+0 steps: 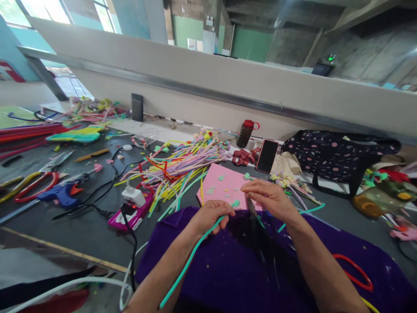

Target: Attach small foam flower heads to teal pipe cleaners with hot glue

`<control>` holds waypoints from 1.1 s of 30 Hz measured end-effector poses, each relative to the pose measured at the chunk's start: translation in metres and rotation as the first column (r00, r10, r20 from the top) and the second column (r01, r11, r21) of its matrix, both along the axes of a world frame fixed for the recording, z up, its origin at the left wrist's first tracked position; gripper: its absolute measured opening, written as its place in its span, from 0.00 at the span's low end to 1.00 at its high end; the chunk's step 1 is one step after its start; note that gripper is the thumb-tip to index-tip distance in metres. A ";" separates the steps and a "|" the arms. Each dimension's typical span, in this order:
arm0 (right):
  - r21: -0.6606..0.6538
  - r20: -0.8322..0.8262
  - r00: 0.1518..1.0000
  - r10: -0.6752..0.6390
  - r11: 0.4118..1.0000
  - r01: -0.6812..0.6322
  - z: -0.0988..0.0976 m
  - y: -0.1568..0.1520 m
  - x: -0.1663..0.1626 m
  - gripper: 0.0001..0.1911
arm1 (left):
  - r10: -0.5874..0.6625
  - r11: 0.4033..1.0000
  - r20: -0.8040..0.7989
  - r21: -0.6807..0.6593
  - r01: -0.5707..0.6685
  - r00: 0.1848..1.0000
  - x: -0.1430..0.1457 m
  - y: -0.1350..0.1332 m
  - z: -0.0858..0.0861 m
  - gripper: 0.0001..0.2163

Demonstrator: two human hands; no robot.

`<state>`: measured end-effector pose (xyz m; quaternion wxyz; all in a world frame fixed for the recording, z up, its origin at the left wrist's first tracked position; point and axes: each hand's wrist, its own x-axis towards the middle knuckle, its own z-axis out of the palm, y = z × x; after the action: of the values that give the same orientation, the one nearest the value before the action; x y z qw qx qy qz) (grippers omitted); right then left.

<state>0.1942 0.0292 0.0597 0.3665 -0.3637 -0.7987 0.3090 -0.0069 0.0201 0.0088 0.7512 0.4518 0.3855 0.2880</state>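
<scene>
My left hand [211, 214] is closed on a green pipe cleaner [192, 256], whose long end hangs down toward my lap. At its upper end a small green twisted knot [235, 203] sticks out past my fingertips. My right hand [269, 195] is close by on the right, fingers together and bent; below it shows a dark narrow tool [251, 207], too blurred to name. Just beyond both hands lies a pink board [216, 176] with small green and yellow bits on it. A purple cloth [208, 265] covers my lap beneath the hands.
Left of the board lies a heap of coloured pipe cleaners [185, 161]. A power strip [132, 213], blue glue gun [63, 193] and red-handled scissors [39, 187] are at left. A phone [267, 156], a bottle [245, 134] and a dark bag [332, 158] stand behind.
</scene>
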 end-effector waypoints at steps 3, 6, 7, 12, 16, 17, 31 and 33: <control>-0.148 -0.078 0.994 -0.080 0.987 0.067 -0.004 0.001 0.001 0.11 | 0.021 0.999 0.080 -0.036 -0.018 0.997 -0.002 0.000 0.000 0.10; -0.312 -0.135 0.990 -0.029 0.950 -0.015 -0.013 0.001 -0.006 0.17 | 0.015 0.999 0.146 -0.043 -0.009 0.989 -0.003 0.000 -0.001 0.10; -0.334 -0.150 0.989 -0.007 0.941 -0.045 -0.016 0.000 -0.009 0.21 | 0.010 0.999 0.165 -0.041 -0.004 0.986 -0.002 0.000 -0.001 0.10; -0.237 -0.117 0.990 0.074 0.966 -0.100 -0.021 -0.005 -0.020 0.25 | -0.010 0.999 0.187 -0.050 0.020 0.982 -0.001 -0.001 0.000 0.09; -0.153 -0.079 0.993 0.090 0.983 -0.101 -0.020 -0.005 -0.021 0.19 | -0.027 0.997 0.185 -0.060 0.038 0.982 -0.002 -0.001 0.001 0.09; -0.142 -0.075 0.993 0.089 0.985 -0.099 -0.020 -0.005 -0.021 0.18 | -0.030 0.997 0.186 -0.058 0.041 0.982 -0.002 -0.001 0.001 0.09; -0.119 -0.019 0.996 0.085 0.989 -0.087 -0.019 -0.005 -0.022 0.11 | -0.007 0.998 0.173 -0.066 0.018 0.985 -0.001 -0.002 0.001 0.10; -0.128 -0.020 0.996 0.085 0.988 -0.087 -0.018 -0.006 -0.022 0.11 | -0.015 0.998 0.166 -0.062 0.025 0.986 -0.002 -0.001 0.000 0.10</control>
<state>0.1718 0.0230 0.0414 0.3343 -0.3496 -0.7893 0.3781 -0.0087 0.0188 0.0087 0.7976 0.4058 0.3264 0.3044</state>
